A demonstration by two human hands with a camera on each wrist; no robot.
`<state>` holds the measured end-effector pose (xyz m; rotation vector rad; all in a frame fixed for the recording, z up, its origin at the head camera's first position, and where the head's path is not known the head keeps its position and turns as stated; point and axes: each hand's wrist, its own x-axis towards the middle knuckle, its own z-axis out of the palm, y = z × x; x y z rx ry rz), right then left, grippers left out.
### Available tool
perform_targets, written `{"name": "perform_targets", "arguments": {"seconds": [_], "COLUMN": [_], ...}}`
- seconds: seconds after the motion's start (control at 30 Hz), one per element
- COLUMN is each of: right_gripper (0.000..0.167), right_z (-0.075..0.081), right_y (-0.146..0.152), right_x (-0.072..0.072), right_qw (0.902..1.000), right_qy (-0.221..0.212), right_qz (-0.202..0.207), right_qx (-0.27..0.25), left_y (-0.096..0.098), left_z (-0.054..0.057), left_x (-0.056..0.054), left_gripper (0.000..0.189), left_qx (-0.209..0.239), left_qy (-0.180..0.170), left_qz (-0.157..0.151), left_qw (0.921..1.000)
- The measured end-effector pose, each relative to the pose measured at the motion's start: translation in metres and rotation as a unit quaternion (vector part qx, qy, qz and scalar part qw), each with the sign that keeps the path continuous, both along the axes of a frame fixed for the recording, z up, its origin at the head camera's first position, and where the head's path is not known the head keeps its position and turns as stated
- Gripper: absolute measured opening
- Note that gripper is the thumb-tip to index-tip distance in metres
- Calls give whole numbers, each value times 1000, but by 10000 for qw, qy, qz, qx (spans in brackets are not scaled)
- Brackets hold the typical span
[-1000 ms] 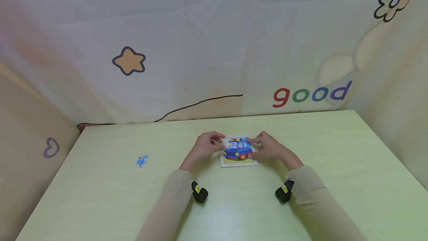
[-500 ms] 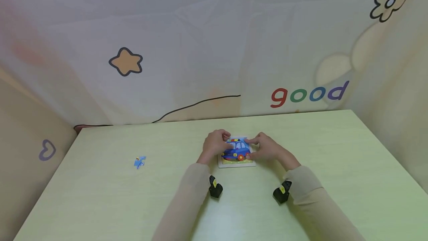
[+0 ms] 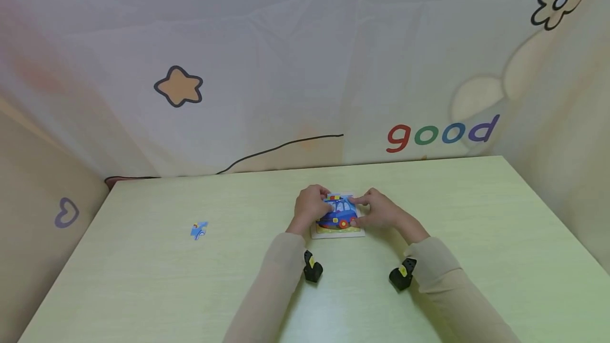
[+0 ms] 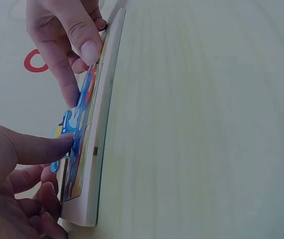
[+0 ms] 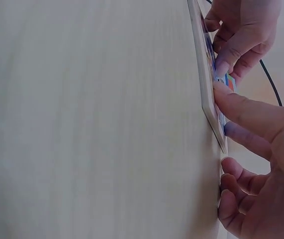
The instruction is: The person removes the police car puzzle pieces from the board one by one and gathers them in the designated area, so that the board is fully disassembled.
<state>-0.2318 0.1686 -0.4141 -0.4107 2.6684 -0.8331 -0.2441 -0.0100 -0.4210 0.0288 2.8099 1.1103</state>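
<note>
Seen from my head, the puzzle board [image 3: 337, 235] lies flat near the middle of the pale table [image 3: 143, 279], its blue car picture [image 3: 339, 218] between my hands. My left hand [image 3: 310, 208] covers the upper left corner of the board, and my right hand [image 3: 385, 210] reaches in from the other side, thumb and forefinger spread, their tips on the picture. A loose piece [image 3: 199, 230], mostly blue, lies well apart to the left. My beige sleeves [image 3: 267, 274] reach almost to my wrists, and behind the table hangs a printed backdrop [image 3: 286, 68] with the word "good". At my left wrist, I see my thumb and fingers pinching a blue held piece [image 4: 68, 120] at the board's edge; it stands proud of the surface, and I cannot tell whether it touches the board. At my right wrist, my thumb presses on the face of the board, my forefinger lies by its far part, and the other fingers curl loosely beside it, gripping nothing.
</note>
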Motion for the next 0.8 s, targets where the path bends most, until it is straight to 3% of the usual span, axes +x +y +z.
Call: {"name": "perform_targets", "arguments": {"seconds": [0.23,0.47,0.8], "right_gripper": [57,57,59], "right_z": [0,0,-1], "right_y": [-1,0,-1], "right_x": [1,1,-1], "right_qw": [10000,9999,9999], "right_qy": [21,-58,30], "right_qz": [6,-51,43], "right_qx": [67,149,130], "left_y": [-9,-19,-23], "left_z": [-8,-14,-11], "left_x": [-1,-6,-6], "left_gripper": [25,32,12], "left_qx": [346,958,624], "left_qy": [432,441,461], "left_qz": [-258,-685,-1125], "left_qw": [9981,9921,9906]}}
